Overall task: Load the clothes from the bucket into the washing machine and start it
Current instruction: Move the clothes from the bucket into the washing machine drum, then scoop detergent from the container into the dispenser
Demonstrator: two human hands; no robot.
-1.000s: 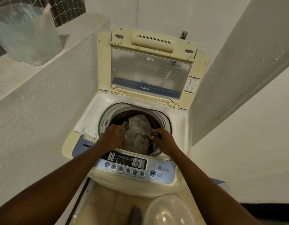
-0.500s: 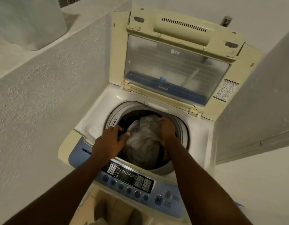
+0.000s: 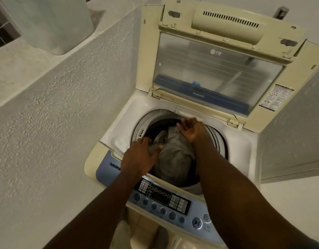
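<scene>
Head view looks down on a top-loading washer (image 3: 119, 133) with its lid (image 3: 218, 69) standing open at 12 o'clock. Inside the round drum (image 3: 142, 123) lies a heap of grey clothes (image 3: 174, 159), filling the opening from the centre toward 6 o'clock, with a dark garment edge showing at 10 o'clock of the heap.

Both arms reach over the control panel (image 3: 164, 196), which runs along the washer's near edge at 6 o'clock, its round buttons in a row below a dark display. The left hand (image 3: 142, 155) sits at 9 o'clock of the drum, palm down, fingers spread loosely over the left side of the clothes and touching the cloth, with the fingertips near the drum rim; it is not closed on anything. The right hand (image 3: 191, 129) is at 12 o'clock of the drum, open with the fingers apart, at the far edge of the heap and just under the lid hinge; whether it touches the cloth cannot be told.

A pale bin (image 3: 56, 24) stands on a ledge (image 3: 20, 72) at 10 o'clock, well apart from the washer. A rough plastered wall (image 3: 56, 141) runs along the washer's left side.
</scene>
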